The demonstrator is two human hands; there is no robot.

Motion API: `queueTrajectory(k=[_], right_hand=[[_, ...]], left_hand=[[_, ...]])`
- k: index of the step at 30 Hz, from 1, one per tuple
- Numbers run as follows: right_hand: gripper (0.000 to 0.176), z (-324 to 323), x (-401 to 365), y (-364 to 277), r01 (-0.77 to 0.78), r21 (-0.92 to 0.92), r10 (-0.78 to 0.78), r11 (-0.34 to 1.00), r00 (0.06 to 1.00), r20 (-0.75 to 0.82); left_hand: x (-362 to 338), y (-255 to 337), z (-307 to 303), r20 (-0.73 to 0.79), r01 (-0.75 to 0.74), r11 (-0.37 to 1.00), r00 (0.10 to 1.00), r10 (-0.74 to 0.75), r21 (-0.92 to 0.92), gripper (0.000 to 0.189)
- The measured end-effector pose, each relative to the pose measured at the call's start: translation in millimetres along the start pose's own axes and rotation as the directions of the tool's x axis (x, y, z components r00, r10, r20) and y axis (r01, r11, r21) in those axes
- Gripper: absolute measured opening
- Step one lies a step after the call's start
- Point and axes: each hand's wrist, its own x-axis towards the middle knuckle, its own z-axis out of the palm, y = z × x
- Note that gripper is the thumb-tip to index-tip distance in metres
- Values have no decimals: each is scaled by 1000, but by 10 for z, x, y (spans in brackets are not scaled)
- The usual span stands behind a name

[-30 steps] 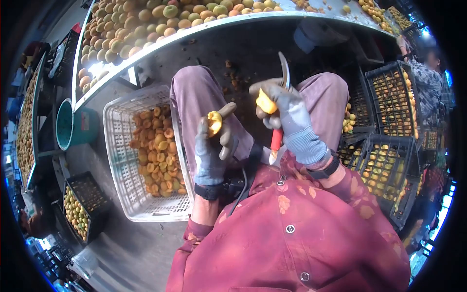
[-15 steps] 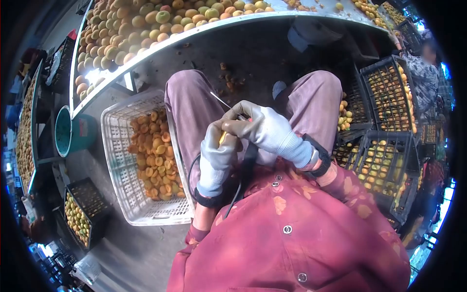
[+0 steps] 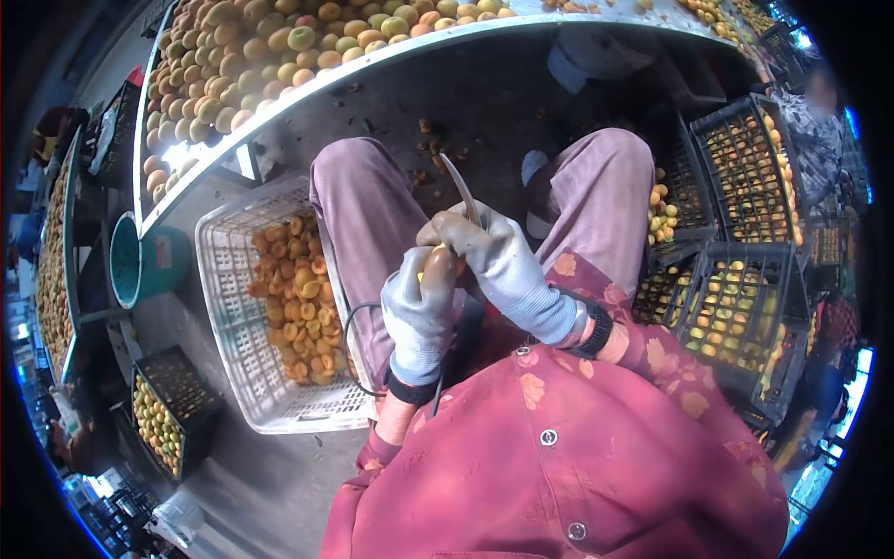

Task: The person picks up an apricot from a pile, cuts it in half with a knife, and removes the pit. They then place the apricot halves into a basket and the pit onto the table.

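My left hand (image 3: 419,303), in a pale glove with stained fingertips, is closed on a yellow fruit (image 3: 421,276) that shows only in part between its fingers. My right hand (image 3: 498,261), gloved the same way, is wrapped round a knife, whose thin curved blade (image 3: 455,179) points up and away from me. The fingers of both hands meet above my lap, between my knees. Left of my leg stands a white plastic basket (image 3: 226,321) holding many halved orange fruits (image 3: 303,303).
A metal-edged table (image 3: 372,58) heaped with whole fruits (image 3: 270,56) runs across the top. A teal bucket (image 3: 172,259) and a black crate (image 3: 200,410) are at the left. Black crates (image 3: 712,244) of fruit stand at the right, with another person (image 3: 808,140) behind them.
My right hand has turned and shifted slightly right and down. The blade now stands more upright and shows more of its length. The left hand remains closed near the same place.
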Motion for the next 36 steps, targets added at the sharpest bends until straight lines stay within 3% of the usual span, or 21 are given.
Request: queueTrajectory(k=[1,5,8,10,11,14,17,19,20,21,23,24,25,28,30,31,33,34,36], right_hand=[[26,19,12,21,-77,246,81,966,997,-8],[26,51,-13,35,-86,264,97,961,995,-26],[26,45,-70,46,-108,289,133,951,989,-70],[28,-26,-139,-82,-297,343,294,891,954,61],[28,-18,-129,-79,-296,345,294,891,954,60],[26,-15,-87,-69,-332,372,357,867,934,2],[24,-73,-65,-100,-313,394,297,864,949,105],[20,-35,-46,-136,-197,348,208,916,978,7],[21,-33,7,-91,-207,284,225,936,974,-33],[21,-48,3,-80,-206,285,225,936,974,-35],[24,-75,-28,-72,-62,-54,57,997,994,-91],[24,-82,-29,-42,-61,-54,56,997,994,-89],[18,-89,-32,18,44,-151,-54,988,996,-65],[9,-98,-78,91,262,-313,-276,913,961,0],[19,-112,-85,181,423,-410,-446,808,894,43],[19,-123,-70,197,421,-410,-445,809,895,41],[11,-139,-11,201,669,-641,-758,376,620,202],[11,-133,-4,246,669,-641,-758,376,620,202],[8,-110,7,332,675,-531,-753,513,651,101]], left_hand=[[-2,29,6,-38,74,992,996,-79,-107,16],[-8,55,-2,-8,110,989,994,-112,-103,21],[-47,-38,32,-46,-3,999,999,1,-48,27],[-55,-78,37,-42,-36,999,998,35,-13,30],[-58,-78,45,-40,-37,999,999,36,-13,30],[-84,-81,43,-52,32,998,998,-35,-58,30],[-65,-97,10,39,162,970,987,-157,-182,25],[4,-85,17,-17,-17,998,1000,18,66,19],[73,-37,18,-79,-182,974,978,193,136,11],[95,41,11,-77,-182,974,978,193,135,11],[115,177,10,-70,143,953,983,-167,-266,11],[132,169,-48,36,127,962,992,-122,-240,15],[133,164,-60,35,127,963,992,-122,-238,15],[136,136,-46,184,368,824,930,-319,-431,14],[110,197,-28,169,341,807,940,-296,-482,15],[97,226,-18,151,313,788,949,-275,-531,17],[87,266,17,113,296,813,954,-278,-501,20],[86,275,27,78,280,837,958,-277,-470,23],[98,231,-2,80,260,835,964,-254,-485,25]])
